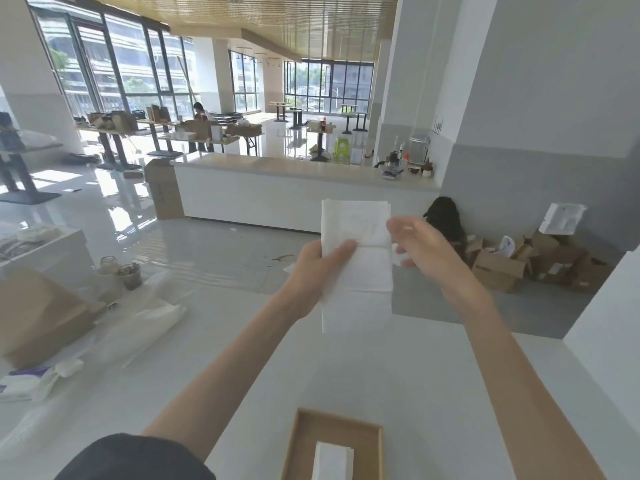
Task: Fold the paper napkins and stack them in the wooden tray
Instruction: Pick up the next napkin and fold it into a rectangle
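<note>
A white paper napkin (356,271) hangs upright in the air above the white table, unfolded into a long strip with a crease across its middle. My left hand (317,271) pinches its left edge, thumb on the front. My right hand (420,245) is at the napkin's right edge, fingers partly curled and blurred; whether it grips the paper is unclear. Near the table's front edge sits the wooden tray (303,441), holding a folded white napkin stack (332,460).
On the table's left lie a brown cardboard box (38,320), a clear plastic bag (138,327), two glass jars (119,271) and a napkin pack (24,381). Cardboard boxes (533,265) sit on the floor at right, with a white counter (294,192) beyond.
</note>
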Demonstrator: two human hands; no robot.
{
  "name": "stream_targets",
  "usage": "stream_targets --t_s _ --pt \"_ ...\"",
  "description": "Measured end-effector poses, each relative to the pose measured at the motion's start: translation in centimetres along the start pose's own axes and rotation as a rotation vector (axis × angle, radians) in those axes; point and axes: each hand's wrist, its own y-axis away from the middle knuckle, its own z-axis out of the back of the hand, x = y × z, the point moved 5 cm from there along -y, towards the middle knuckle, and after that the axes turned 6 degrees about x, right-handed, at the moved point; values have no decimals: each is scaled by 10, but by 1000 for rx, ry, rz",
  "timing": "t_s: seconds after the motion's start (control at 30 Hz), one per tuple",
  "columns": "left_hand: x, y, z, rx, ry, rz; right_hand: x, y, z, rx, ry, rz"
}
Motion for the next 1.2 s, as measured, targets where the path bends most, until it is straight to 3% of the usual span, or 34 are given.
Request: stream_targets --t_s 0.1,0.23,0.57,0.9,1.2 --pt "-2 4 -2 0 9 5 -31 11 -28 105 -166 -94" --pt "0 7 1 7 -40 20 -40 11 -31 -8 -305 -66" --pt "-3 10 25 40 -214 -19 -43 3 -21 40 -389 -80" --pt "-10 1 33 123 13 -57 -30 -5 -14 105 -505 38" --pt "-5 -2 22 187 -24 -89 -37 -1 -8 62 -494 70"
